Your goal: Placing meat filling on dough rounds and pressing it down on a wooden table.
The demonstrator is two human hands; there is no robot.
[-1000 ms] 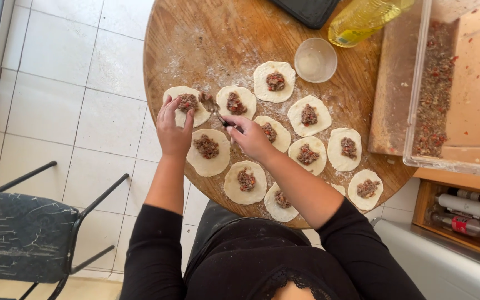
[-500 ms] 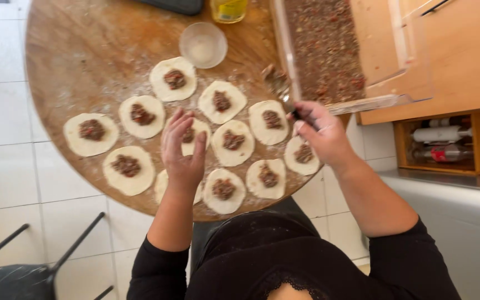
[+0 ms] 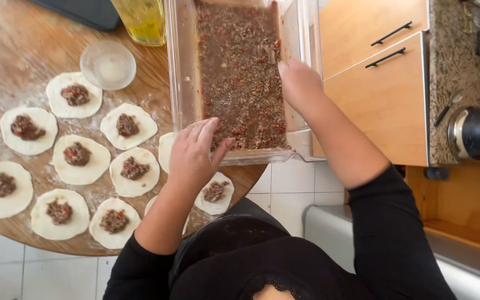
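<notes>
A clear rectangular dish of minced meat filling stands at the right edge of the round wooden table. My left hand lies flat over the dish's near rim, fingers reaching onto the filling. My right hand is inside the dish by its right wall, fingers curled around a small utensil that dips into the meat. Several dough rounds, each topped with a lump of meat, are spread on the floured table left of my left hand; one round lies under my left wrist.
A small empty glass bowl and a bottle of yellow oil stand left of the dish, with a dark flat object beyond. Wooden drawers and a black appliance are on the right. White floor tiles lie below.
My view has swung right and closer. My right hand has moved from the dough rounds into the meat dish, and my left hand has shifted from a dough round to the dish's near rim.
</notes>
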